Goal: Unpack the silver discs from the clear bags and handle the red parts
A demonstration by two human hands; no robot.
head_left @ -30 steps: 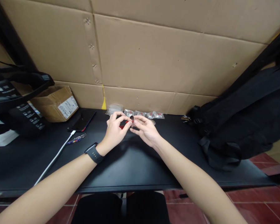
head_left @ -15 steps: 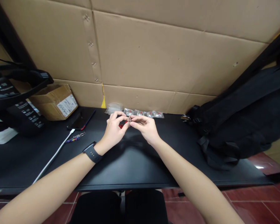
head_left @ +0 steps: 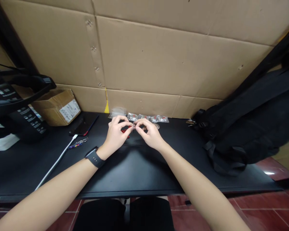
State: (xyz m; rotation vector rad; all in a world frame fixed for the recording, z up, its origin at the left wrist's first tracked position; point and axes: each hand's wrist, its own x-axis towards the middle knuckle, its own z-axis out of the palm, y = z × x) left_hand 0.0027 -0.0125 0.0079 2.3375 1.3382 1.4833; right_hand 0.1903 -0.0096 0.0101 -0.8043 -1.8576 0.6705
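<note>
Over the black table, the fingertips of my left hand (head_left: 117, 131) and my right hand (head_left: 151, 136) meet in a pinch. Between them is a small, thin, see-through piece (head_left: 134, 126), mostly covered by the fingers; I cannot make out its kind. Some red thing (head_left: 125, 131) shows behind the left fingers, partly hidden. Past the right hand's knuckles, the edge of a pale round piece (head_left: 157, 126) peeks out. Several clear packets (head_left: 162, 119) with round pieces and red marks lie in a row behind the hands. Left of them rest flat clear plastic bags (head_left: 118, 112).
A cardboard wall (head_left: 154, 64) rises behind the table (head_left: 135, 173). On the left are a large dark bottle (head_left: 26, 118), an open carton (head_left: 55, 107), a phone (head_left: 83, 125), a white cable (head_left: 56, 162) and a keychain (head_left: 78, 143). A black backpack (head_left: 250, 128) stands right, near small keys (head_left: 190, 121).
The fingertips have shifted slightly, and my right fingers are more curled. The pale round piece beside the right hand has come into view. The camera has tilted a little.
</note>
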